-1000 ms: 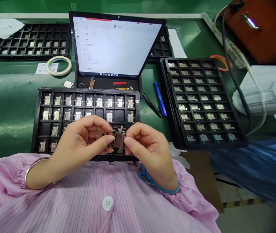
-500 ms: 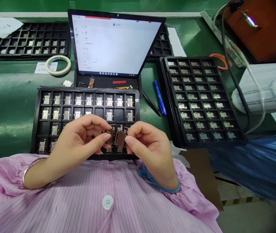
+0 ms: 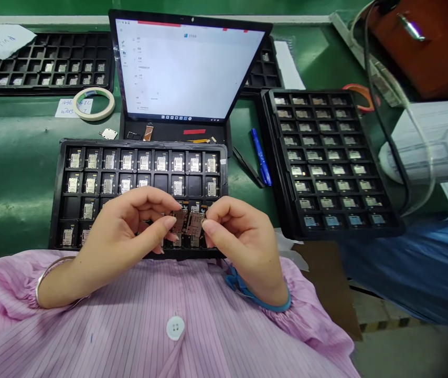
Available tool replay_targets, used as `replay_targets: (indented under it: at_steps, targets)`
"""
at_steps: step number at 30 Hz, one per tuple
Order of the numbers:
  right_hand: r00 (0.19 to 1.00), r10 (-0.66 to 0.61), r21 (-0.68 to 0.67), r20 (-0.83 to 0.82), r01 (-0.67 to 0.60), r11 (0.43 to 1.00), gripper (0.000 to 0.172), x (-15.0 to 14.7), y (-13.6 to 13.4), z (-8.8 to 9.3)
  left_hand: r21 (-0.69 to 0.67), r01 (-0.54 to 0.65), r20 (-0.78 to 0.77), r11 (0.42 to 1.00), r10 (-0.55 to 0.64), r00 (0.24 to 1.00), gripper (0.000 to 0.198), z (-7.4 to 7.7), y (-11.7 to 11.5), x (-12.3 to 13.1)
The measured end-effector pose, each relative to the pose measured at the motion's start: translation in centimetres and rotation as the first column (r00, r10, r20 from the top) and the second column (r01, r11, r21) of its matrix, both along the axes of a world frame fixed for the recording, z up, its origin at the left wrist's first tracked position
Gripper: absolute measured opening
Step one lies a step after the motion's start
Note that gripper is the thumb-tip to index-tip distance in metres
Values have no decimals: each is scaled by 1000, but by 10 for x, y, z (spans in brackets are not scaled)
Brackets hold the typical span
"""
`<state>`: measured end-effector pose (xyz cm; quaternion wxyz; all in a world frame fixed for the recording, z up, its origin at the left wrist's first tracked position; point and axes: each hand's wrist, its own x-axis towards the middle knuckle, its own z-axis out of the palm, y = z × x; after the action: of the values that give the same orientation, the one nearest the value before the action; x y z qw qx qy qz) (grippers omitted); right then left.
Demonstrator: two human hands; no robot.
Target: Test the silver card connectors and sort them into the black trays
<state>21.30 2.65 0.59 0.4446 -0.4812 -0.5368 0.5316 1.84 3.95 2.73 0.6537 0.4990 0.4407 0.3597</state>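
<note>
left connector module [image 3: 179,221] and right connector module [image 3: 195,224] are hanging side by side, nearly touching, just above the black compartment tray [image 3: 141,143]; left hand [image 3: 125,231] is pinching the one by its edge, right hand [image 3: 240,241] the other, both grips narrow, which is leaving the brown faces open to view; forearms are angling inward over the pink striped smock [image 3: 90,336]; the tray is sitting on the green bench [image 3: 11,173], a second loaded tray [image 3: 271,157] alongside
</note>
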Motion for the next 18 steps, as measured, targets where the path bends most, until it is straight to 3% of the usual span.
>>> replay_targets:
  at_steps: [18]
  targets:
    - [1000, -18, -8, 17, 19, 1000, 20, 2, 1, -3, -15, -17, -14, 1000, 17, 1000, 12, -3, 1, 0]
